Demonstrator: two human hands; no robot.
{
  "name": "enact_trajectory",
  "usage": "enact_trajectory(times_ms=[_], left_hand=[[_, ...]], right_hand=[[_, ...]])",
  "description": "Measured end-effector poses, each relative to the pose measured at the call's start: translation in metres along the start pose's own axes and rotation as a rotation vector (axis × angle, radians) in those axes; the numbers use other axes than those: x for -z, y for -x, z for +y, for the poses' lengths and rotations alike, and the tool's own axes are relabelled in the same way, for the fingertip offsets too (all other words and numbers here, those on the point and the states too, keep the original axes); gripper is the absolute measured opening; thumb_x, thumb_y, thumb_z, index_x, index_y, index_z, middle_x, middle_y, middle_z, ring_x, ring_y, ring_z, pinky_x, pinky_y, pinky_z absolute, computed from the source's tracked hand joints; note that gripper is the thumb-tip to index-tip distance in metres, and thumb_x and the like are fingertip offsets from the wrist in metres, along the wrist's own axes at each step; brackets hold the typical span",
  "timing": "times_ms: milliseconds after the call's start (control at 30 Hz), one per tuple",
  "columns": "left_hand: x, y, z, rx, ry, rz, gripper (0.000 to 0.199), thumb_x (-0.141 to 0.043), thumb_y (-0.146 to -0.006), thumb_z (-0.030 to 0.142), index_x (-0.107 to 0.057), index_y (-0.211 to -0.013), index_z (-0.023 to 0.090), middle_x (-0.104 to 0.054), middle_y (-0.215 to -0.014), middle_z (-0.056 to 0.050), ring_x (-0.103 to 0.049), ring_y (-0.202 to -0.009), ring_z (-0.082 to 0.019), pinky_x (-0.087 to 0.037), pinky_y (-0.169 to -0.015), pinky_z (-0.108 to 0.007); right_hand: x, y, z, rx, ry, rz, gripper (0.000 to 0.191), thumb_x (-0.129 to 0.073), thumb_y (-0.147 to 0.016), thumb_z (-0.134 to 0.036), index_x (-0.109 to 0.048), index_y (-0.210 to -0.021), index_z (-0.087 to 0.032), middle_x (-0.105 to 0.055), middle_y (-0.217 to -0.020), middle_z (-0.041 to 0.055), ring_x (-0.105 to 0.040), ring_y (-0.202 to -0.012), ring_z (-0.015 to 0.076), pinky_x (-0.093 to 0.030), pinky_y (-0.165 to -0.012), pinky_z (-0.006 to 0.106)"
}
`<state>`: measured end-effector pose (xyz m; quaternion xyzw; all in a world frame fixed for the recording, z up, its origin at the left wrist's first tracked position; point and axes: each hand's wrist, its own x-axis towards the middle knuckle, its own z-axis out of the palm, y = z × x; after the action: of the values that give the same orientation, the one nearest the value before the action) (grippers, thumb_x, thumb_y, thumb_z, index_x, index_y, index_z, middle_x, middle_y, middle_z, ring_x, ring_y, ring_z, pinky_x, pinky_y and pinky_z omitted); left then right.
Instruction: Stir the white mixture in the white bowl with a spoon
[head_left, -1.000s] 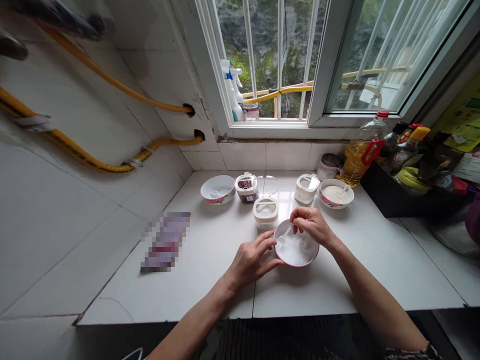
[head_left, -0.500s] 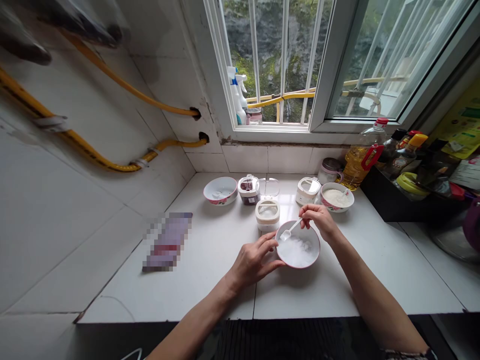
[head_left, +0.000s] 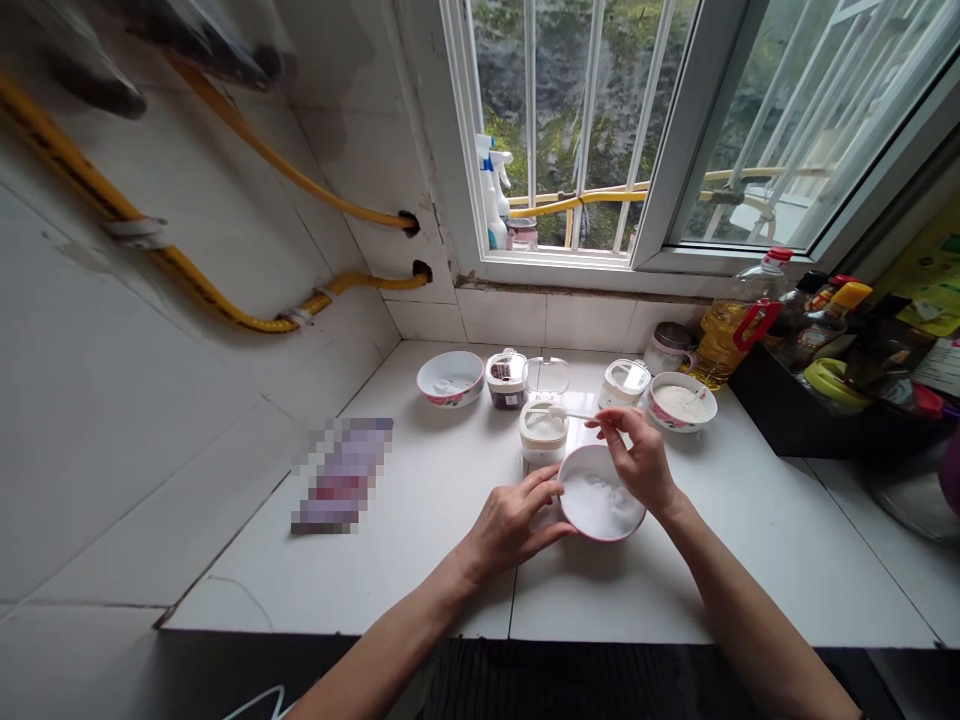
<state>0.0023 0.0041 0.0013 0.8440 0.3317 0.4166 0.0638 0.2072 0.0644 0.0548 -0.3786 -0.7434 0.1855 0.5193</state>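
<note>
My left hand (head_left: 521, 520) grips the left rim of a white bowl (head_left: 600, 505) with a pink edge, which holds white granules. In the fingers of my right hand (head_left: 637, 455) is the handle of a small white spoon (head_left: 576, 414). The spoon's scoop end is over the open mouth of a white seasoning jar (head_left: 544, 438), just behind the bowl. Whether the scoop touches the jar's contents I cannot tell. Behind that jar sits another jar (head_left: 507, 380) with dark contents, its clear lid (head_left: 547, 376) raised. A closed white jar (head_left: 624, 384) stands right of it.
A flowered bowl (head_left: 450, 380) stands at the back left, and another bowl (head_left: 681, 404) with pale powder at the back right. An oil bottle (head_left: 724, 335) and a black rack (head_left: 772, 410) of bottles line the right side. A blurred packet (head_left: 343, 475) lies on the left.
My right hand has brought the spoon from above the bowl up and back to the white jar. My left hand still holds the bowl. The whole view has shifted slightly.
</note>
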Motion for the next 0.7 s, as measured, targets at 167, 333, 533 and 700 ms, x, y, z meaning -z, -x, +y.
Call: enact_trajectory(times_ms=[167, 333, 533, 700], left_hand=[[0.0, 0.0, 0.001, 0.006, 0.012, 0.002, 0.034, -0.059, -0.093, 0.049, -0.057, -0.104, 0.017, -0.069, -0.119, -0.018, -0.072, -0.067, -0.015, -0.06, -0.059, -0.027], [0.001, 0.0, 0.0, 0.011, 0.016, -0.012, 0.034, -0.059, -0.093, 0.049, -0.056, -0.105, 0.017, -0.068, -0.121, -0.018, -0.073, -0.07, -0.015, -0.061, -0.06, -0.026], [0.001, 0.001, 0.0, 0.011, 0.014, -0.021, 0.032, -0.061, -0.092, 0.046, -0.057, -0.108, 0.019, -0.068, -0.122, -0.016, -0.075, -0.085, -0.02, -0.063, -0.07, -0.031], [0.001, 0.0, 0.001, 0.004, 0.012, -0.01, 0.032, -0.059, -0.093, 0.048, -0.056, -0.106, 0.019, -0.068, -0.12, -0.017, -0.075, -0.088, -0.021, -0.064, -0.067, -0.031]], right_hand=[[0.005, 0.001, -0.006, 0.327, 0.233, -0.052, 0.016, -0.05, -0.092, -0.011, -0.061, -0.093, -0.022, -0.074, -0.078, 0.0013, -0.066, -0.066, 0.0165, -0.044, -0.094, 0.043], [0.021, -0.001, -0.007, 0.051, 0.094, 0.026, 0.011, -0.053, -0.083, -0.013, -0.061, -0.081, -0.021, -0.069, -0.067, 0.0009, -0.063, -0.066, 0.0186, -0.049, -0.073, 0.035], [0.021, -0.002, -0.004, 0.015, 0.158, -0.18, 0.015, -0.049, -0.071, -0.01, -0.059, -0.065, -0.02, -0.06, -0.057, -0.0012, -0.052, -0.058, 0.0151, -0.045, -0.069, 0.031], [0.009, 0.002, -0.006, 0.028, 0.204, -0.279, 0.015, -0.05, -0.07, -0.01, -0.059, -0.066, -0.021, -0.057, -0.054, -0.0021, -0.047, -0.055, 0.0144, -0.044, -0.072, 0.032]])
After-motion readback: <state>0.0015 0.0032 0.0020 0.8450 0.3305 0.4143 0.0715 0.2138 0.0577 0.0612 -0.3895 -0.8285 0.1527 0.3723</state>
